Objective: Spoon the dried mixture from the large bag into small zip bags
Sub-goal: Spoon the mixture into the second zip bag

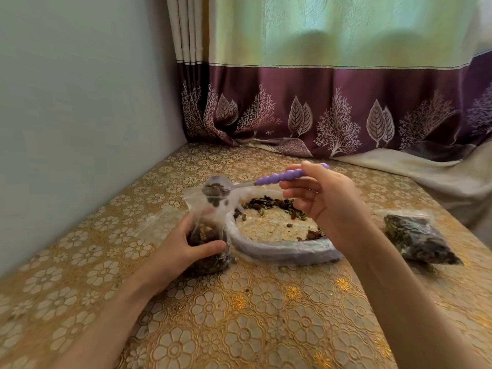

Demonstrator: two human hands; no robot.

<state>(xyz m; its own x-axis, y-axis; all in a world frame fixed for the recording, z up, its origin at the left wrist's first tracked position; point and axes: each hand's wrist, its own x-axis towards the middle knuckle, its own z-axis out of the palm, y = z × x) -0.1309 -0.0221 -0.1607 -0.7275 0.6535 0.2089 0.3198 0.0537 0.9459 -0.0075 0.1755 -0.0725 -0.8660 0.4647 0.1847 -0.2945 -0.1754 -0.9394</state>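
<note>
A small clear zip bag [210, 235], partly filled with dark dried mixture, stands upright on the table. My left hand [183, 246] grips it around the lower part. My right hand [324, 203] holds a spoon [266, 179] by its purple beaded handle. The metal bowl of the spoon sits at the mouth of the small bag and carries some mixture, and a few pieces are dropping into the bag. Just right of the small bag lies the large bag [279, 251] with its rim rolled down. A thin layer of dried mixture [271, 203] is spread inside it, mostly at the far side.
A filled small zip bag [418, 238] lies on the table at the right. An empty clear bag [157, 222] lies flat left of my left hand. The table carries a gold floral cloth [239, 315]. A wall stands left and a purple curtain [319, 107] behind.
</note>
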